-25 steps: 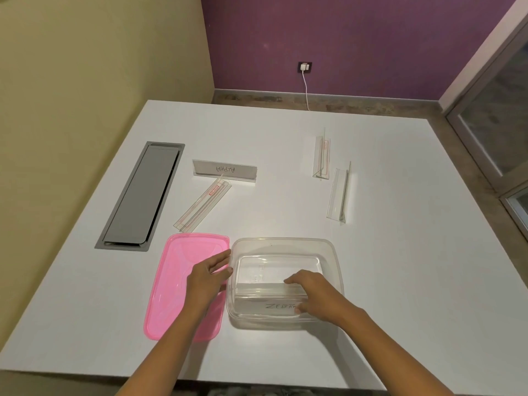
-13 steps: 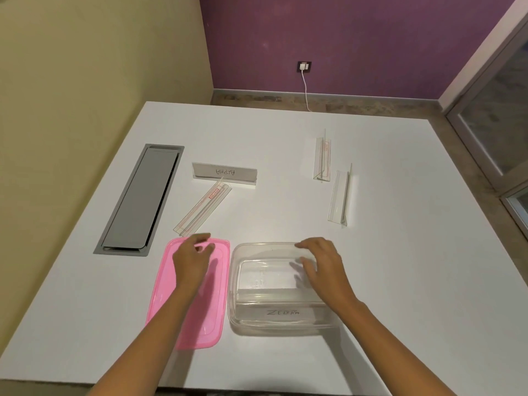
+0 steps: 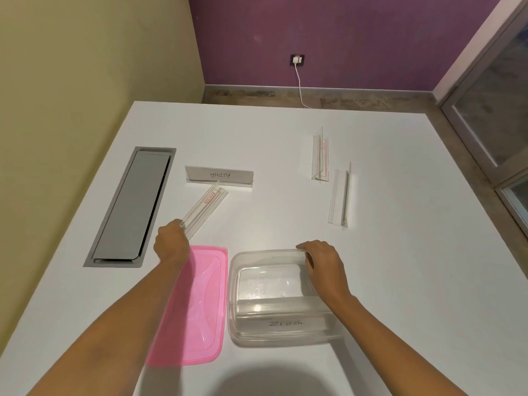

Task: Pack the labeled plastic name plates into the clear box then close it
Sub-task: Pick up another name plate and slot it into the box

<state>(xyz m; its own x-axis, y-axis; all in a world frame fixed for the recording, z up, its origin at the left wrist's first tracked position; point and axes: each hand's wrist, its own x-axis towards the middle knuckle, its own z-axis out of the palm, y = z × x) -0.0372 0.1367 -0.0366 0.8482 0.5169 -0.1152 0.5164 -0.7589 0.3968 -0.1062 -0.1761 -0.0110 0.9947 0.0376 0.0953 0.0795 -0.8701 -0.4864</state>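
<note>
right then, the clear box (image 3: pixel 281 295) sat open near the front edge of the white table (image 3: pixel 400 267), and one name plate marked "zebra" (image 3: pixel 285 323) already lay inside it along the front wall. the pink lid (image 3: pixel 197 307) lay flat just beside the box, on its left. the right hand (image 3: pixel 321 260) rested on the back rim of the box with its fingers curled over the edge, pressing on the rim and not pinching any plate. the left hand (image 3: pixel 171 243) reached past the lid to the near end of the slanted plate with the red sticker (image 3: pixel 204 209). its fingers were curled at that end, but i could not tell if they had closed on it.

the "alpha" plate (image 3: pixel 219 177) stood behind the slanted one, touching its far end. two more clear plates (image 3: pixel 320 158) (image 3: pixel 339 195) lay toward the right back part of the table, well apart from the box. a grey hatch (image 3: pixel 131 207) sat in the table by the left edge.

the plates looked light, stiff and smooth, so they might slip. holding one at its end or along its long edges seemed best.

the words on the far clear plates were too small to read. the left fingertips were hidden behind the hand.
</note>
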